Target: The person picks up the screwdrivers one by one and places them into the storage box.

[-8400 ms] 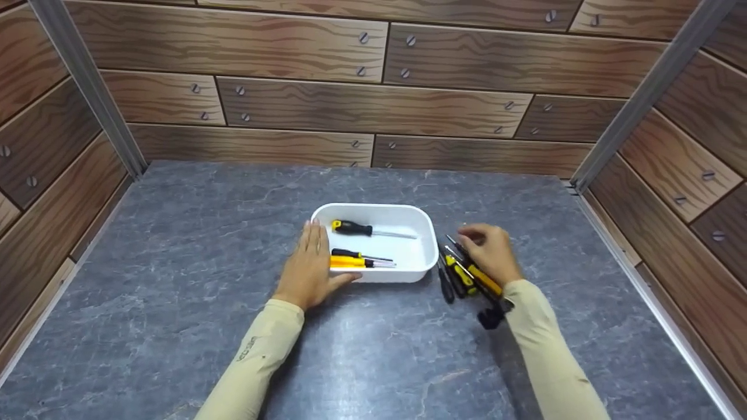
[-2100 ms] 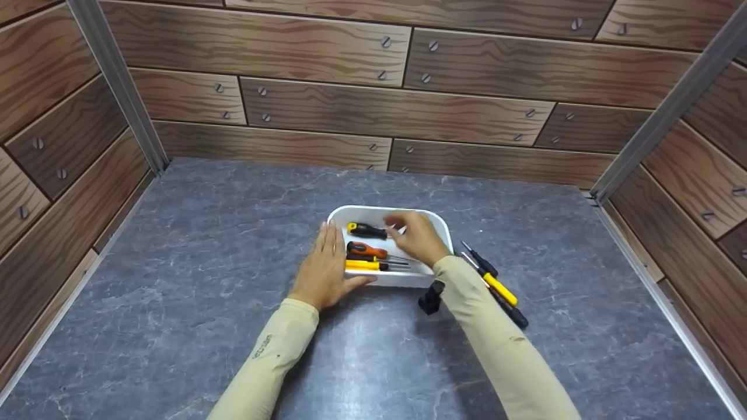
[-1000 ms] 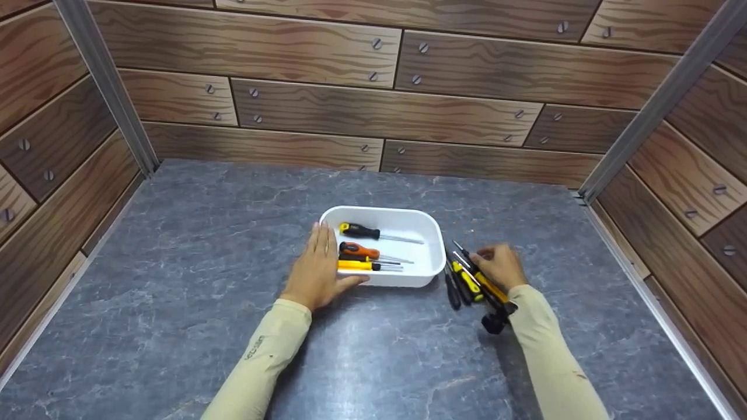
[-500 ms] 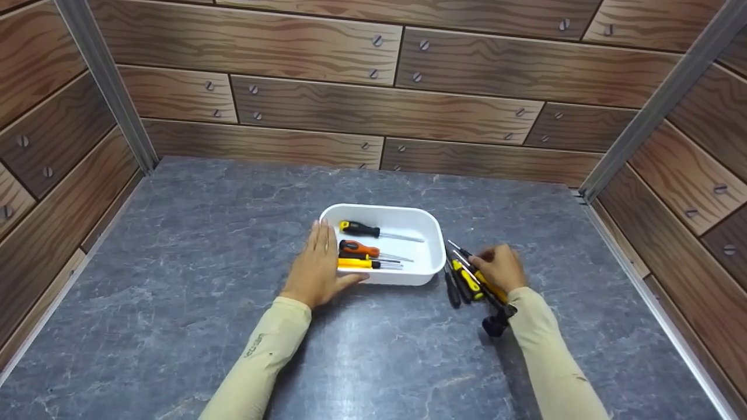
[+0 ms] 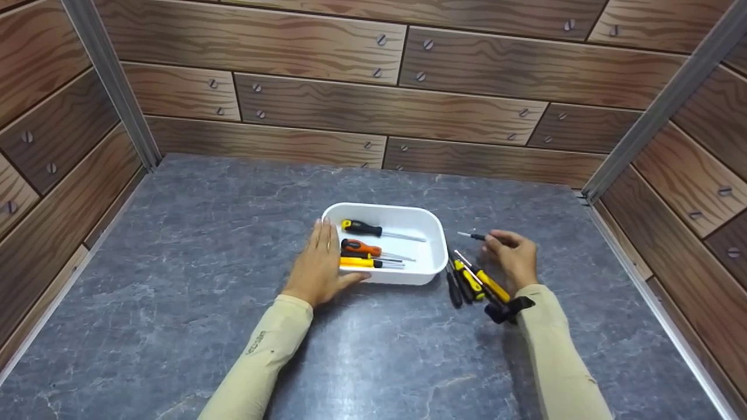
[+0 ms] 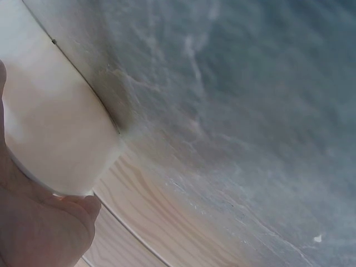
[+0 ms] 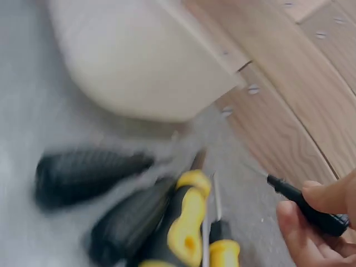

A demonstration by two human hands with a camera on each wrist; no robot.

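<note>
A white tray (image 5: 430, 233) sits mid-table with several screwdrivers inside: a black-and-yellow one (image 5: 362, 228), an orange one (image 5: 360, 248) and a yellow one (image 5: 356, 262). My left hand (image 5: 318, 265) lies flat against the tray's left wall, fingers straight; the left wrist view shows that wall (image 6: 50, 128) close up. My right hand (image 5: 513, 256) pinches a thin black screwdriver (image 5: 474, 236) lifted above the table right of the tray; its black handle (image 7: 306, 203) shows between thumb and finger. Three more screwdrivers (image 5: 473, 280) lie on the table below the hand.
The grey stone-pattern tabletop (image 5: 204, 262) is boxed in by wood-look walls (image 5: 373, 105) at back and both sides, with metal corner posts (image 5: 105, 81). A black wrist camera mount (image 5: 506, 309) sits on my right sleeve.
My right hand came out of the tray, reached the loose screwdrivers on the right, and has now lifted the thin black one up and away. The left hand stayed put.
</note>
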